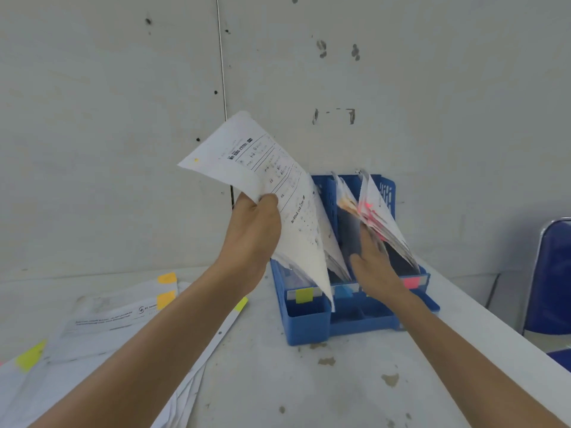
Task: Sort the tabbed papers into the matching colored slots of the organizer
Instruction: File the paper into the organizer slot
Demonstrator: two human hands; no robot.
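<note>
L hand (253, 230) grips sheet (278, 193); R hand (375, 267) flat on filed papers (383, 217).

your left hand (253, 233) is raised at frame centre, thumb and curled fingers pinching a sheet (262, 168); its forearm runs up from the lower left. your right hand (375, 268), lower and right of centre, is blurred, fingers straight, pointing up; its forearm enters from the lower right.

Organizer (307, 322) far on the table (309, 381) against the wall (108, 118), pile of papers (102, 329) near left, chair (553, 273) right of the table, sheet (278, 193) in left hand (253, 233) above the organizer's left slot, right hand (375, 270) against standing papers (386, 217) in its right slot
</note>
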